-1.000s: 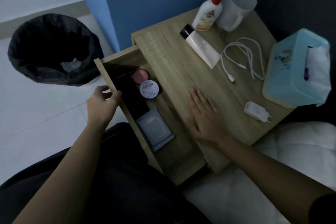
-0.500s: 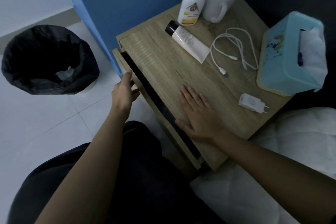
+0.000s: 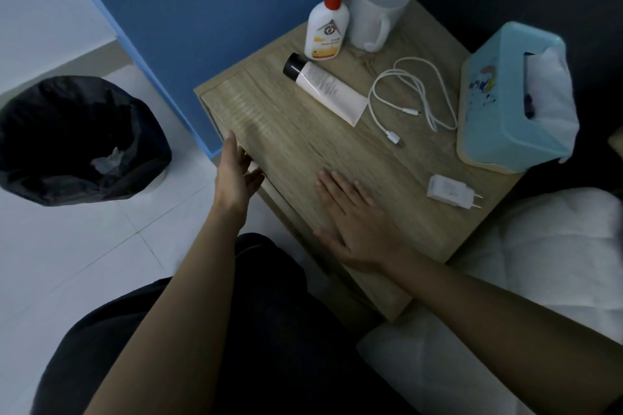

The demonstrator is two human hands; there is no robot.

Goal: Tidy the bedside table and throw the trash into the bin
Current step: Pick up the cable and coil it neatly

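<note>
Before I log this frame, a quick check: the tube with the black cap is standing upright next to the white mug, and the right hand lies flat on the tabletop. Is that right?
Not quite. The head view shows the tube with the black cap lying on its side, in front of the red-capped bottle, which is what stands upright beside the white mug. The right hand does lie flat on the tabletop.

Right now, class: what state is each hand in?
Left hand: open, against the drawer front, holding nothing.
Right hand: open, flat on the table.

Blue wall (image 3: 236, 10), white floor tiles (image 3: 84, 246), seemingly white bedding (image 3: 556, 246).
</note>
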